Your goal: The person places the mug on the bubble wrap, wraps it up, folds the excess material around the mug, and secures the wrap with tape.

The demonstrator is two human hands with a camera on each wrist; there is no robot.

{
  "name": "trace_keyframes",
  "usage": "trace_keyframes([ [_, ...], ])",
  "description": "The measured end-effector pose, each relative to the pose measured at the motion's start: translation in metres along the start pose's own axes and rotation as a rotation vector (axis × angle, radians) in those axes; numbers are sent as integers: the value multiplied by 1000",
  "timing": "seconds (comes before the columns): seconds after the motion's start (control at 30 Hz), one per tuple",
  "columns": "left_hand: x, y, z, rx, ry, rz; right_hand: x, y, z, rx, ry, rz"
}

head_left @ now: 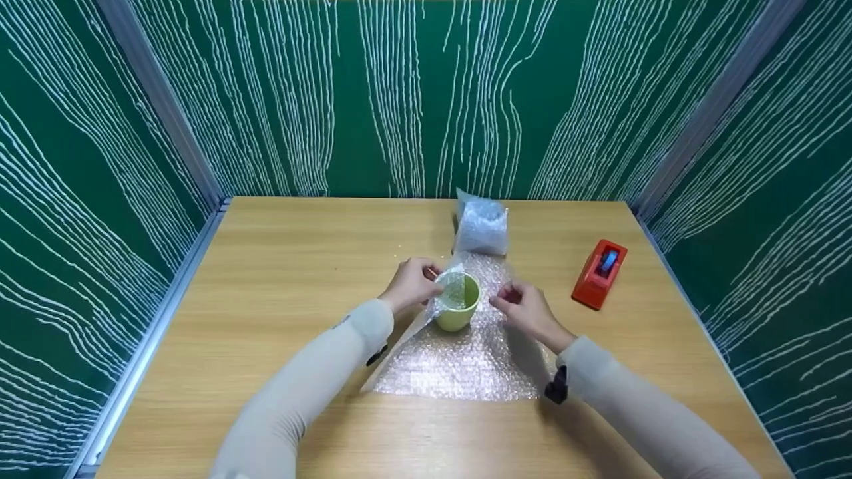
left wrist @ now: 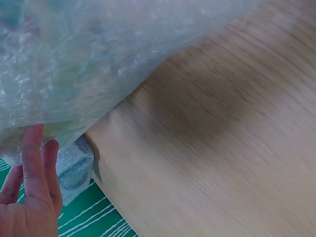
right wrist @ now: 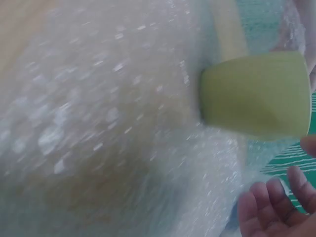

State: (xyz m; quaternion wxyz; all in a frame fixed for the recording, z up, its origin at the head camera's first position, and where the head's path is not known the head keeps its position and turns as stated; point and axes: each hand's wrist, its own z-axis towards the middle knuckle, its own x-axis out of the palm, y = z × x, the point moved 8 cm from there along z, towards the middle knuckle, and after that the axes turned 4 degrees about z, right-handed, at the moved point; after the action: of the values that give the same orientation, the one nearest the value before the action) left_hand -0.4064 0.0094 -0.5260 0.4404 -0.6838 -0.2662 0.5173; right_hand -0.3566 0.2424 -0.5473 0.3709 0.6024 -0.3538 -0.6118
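A light green cup [head_left: 458, 305] stands upright on a sheet of bubble wrap [head_left: 466, 362] spread on the wooden table [head_left: 266, 279]. My left hand [head_left: 429, 278] pinches the sheet's left edge and holds it lifted against the cup's rim. In the left wrist view the raised bubble wrap [left wrist: 98, 59] lies over my fingers [left wrist: 33, 158]. Just right of the cup, my right hand [head_left: 504, 301] hovers over the sheet with loosely curled fingers and holds nothing. The right wrist view shows the cup [right wrist: 256, 94] on the bubble wrap [right wrist: 98, 123], with my fingers [right wrist: 266, 197] relaxed beside it.
A bundle of bubble wrap [head_left: 480, 226] stands behind the cup near the table's far edge. A red tape dispenser [head_left: 599, 273] sits to the right. Green patterned walls [head_left: 426, 100] close in the table on three sides.
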Motion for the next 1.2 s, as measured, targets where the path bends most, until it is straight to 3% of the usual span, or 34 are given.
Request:
trace_keyframes([
  [0.37, 2, 2, 2, 23, 3, -16, -1, -25, -21, -117, 323, -186],
  [0.6, 1, 2, 0, 16, 11, -37, -2, -35, -37, -215, 472, -317],
  [0.93, -1, 1, 0, 19, 16, -12, -1, -37, -65, -386, 571, -448],
  [1.2, 1, 3, 1, 12, 10, 3, -9, -47, -78, -303, 638, -501],
])
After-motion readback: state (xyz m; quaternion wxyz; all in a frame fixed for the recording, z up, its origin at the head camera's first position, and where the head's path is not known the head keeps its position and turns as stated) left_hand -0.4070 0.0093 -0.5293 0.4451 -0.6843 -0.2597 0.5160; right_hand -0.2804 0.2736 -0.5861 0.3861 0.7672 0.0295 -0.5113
